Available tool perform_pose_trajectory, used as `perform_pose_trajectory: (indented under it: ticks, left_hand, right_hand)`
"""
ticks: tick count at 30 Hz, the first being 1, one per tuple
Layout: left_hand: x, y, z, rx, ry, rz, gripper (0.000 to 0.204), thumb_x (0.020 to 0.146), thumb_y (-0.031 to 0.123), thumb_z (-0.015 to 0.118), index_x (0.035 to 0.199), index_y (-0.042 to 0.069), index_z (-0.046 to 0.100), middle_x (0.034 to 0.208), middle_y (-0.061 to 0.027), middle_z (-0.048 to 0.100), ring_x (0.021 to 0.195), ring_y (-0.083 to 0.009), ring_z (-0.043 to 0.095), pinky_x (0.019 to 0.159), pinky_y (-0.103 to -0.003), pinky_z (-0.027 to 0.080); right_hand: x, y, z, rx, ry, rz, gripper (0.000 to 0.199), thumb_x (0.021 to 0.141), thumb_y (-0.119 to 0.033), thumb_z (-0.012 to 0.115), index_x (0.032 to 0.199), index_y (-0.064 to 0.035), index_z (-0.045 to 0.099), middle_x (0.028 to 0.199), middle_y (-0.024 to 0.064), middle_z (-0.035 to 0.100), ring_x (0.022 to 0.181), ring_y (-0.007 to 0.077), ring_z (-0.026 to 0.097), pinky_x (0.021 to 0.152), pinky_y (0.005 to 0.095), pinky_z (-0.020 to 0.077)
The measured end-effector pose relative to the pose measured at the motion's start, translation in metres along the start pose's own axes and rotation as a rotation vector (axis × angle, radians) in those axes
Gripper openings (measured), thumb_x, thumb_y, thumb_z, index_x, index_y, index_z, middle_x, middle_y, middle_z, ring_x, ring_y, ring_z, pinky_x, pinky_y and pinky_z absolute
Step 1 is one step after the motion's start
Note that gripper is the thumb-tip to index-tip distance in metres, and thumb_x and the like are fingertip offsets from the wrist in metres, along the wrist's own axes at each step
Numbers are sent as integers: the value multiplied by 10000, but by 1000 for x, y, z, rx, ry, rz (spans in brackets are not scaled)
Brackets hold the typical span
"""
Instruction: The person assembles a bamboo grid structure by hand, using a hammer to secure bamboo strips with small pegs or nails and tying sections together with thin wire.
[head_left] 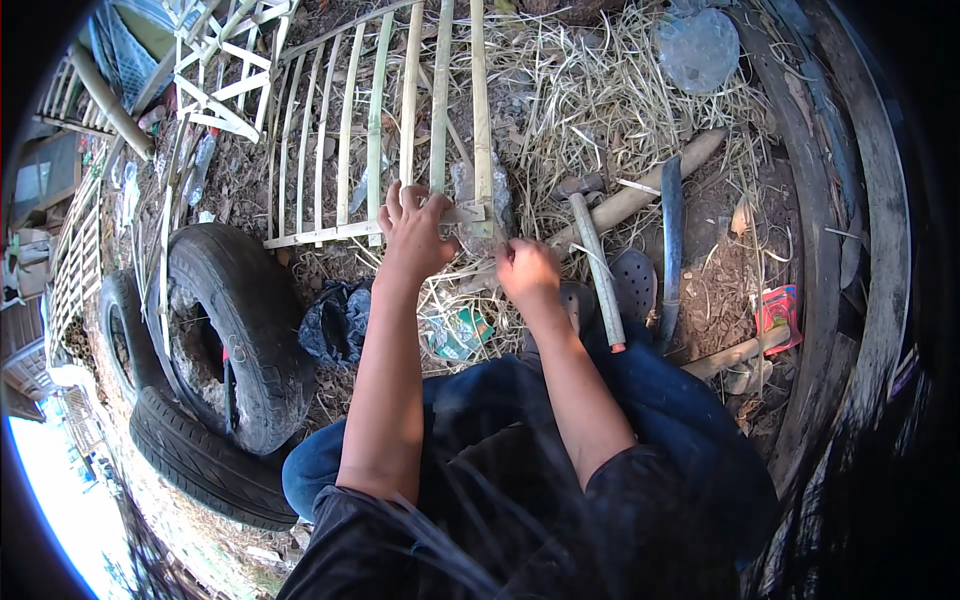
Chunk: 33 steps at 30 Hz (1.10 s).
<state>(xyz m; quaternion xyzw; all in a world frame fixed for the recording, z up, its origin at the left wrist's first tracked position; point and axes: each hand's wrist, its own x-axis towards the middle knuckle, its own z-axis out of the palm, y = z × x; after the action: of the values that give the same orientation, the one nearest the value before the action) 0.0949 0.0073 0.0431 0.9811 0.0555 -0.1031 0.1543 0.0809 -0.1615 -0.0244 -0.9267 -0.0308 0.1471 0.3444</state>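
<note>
A frame of split bamboo slats (348, 130) lies on the ground ahead of me, joined along its near end by a thin crosspiece (325, 236). My left hand (413, 232) grips this near end, fingers curled over the slats and thumb on the near side of the crosspiece. Just right of the frame's near corner, my right hand (530, 272) is closed with the fingertips pinched together; whatever is between them is too small to make out. A hammer (600, 270) with a pale round handle rests to the right of that hand, its head on the far side.
A machete-like blade (671, 235) lies right of the hammer, near a thick wooden pole (655, 185). Old tyres (240, 350) stand at the left, beside a crumpled black plastic bag (338, 322). Bamboo shavings (570, 90) cover the ground ahead. Wooden beams (800, 200) run along the right.
</note>
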Motion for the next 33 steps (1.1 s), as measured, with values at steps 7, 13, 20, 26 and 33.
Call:
perform_pose_trajectory:
  ticks: [7, 13, 20, 26, 33]
  left_hand:
    - [-6, -4, 22, 21, 94, -1, 403, 744, 326, 672, 1095, 155, 574, 1222, -170, 474, 1289, -440, 249, 1009, -570, 197]
    - [-11, -10, 41, 34, 88, 5, 373, 802, 377, 632, 1126, 198, 586, 1194, -158, 505, 1270, -416, 282, 995, -565, 210]
    - [-12, -11, 39, 37, 87, 12, 361, 779, 396, 657, 1084, 203, 630, 1159, -135, 535, 1256, -397, 305, 1003, -544, 203]
    - [-13, -12, 37, -3, 98, -15, 389, 736, 407, 696, 1063, 202, 652, 1122, -122, 559, 1244, -384, 328, 1007, -537, 203]
    - [-11, -3, 29, -25, 88, -44, 437, 705, 447, 715, 1046, 177, 675, 1145, -115, 556, 1258, -374, 319, 1010, -537, 194]
  right_hand:
    - [14, 24, 27, 903, -476, 417, 259, 949, -226, 490, 918, -12, 632, 770, 49, 635, 566, 113, 544, 477, 250, 436]
    - [8, 18, 29, 1207, -422, 445, 165, 928, -85, 498, 1032, 35, 540, 780, 125, 636, 576, 164, 600, 501, 256, 509]
    - [4, 23, 56, 1361, -193, 342, 177, 925, -5, 459, 1090, 9, 396, 845, 178, 623, 678, 214, 631, 606, 323, 557]
    - [-1, 15, 57, 1382, -139, 325, 234, 921, 6, 464, 1148, 6, 403, 847, 148, 626, 655, 183, 626, 617, 291, 549]
    - [-4, 13, 57, 1368, -58, 289, 250, 924, 2, 462, 1170, 40, 465, 889, 135, 623, 758, 175, 627, 668, 289, 550]
